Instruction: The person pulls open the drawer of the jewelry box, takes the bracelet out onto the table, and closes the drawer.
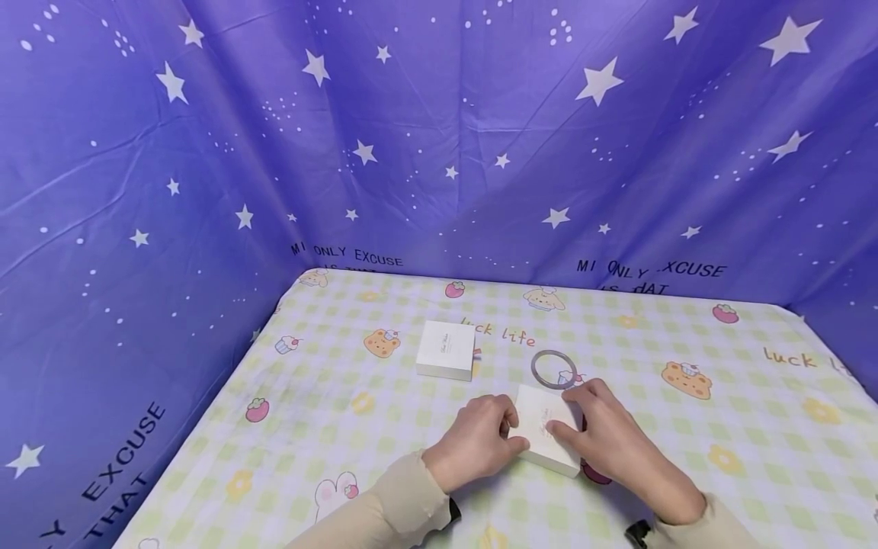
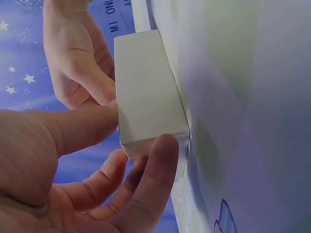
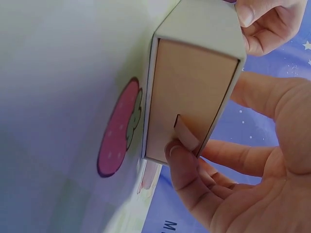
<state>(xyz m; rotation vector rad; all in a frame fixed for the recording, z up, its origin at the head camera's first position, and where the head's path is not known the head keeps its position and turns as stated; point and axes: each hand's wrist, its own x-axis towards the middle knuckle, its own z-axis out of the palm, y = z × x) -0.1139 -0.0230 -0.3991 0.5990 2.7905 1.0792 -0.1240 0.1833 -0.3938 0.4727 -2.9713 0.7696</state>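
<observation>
A small white drawer box with faint script on its lid lies near the front of the table. My left hand holds its left side, a fingertip pressed against one end wall and the thumb at the top edge. Across the right side curls my right hand, thumb on the lid. In the right wrist view the tan drawer front sits flush inside the white sleeve. A short ribbon tab sticks out of it, with a right fingertip right beside the tab.
A grey bangle lies just behind the box. Farther back to the left stands a second white box with a small tab on its right side. A checked cartoon tablecloth covers the table; purple star-printed curtains hang around it.
</observation>
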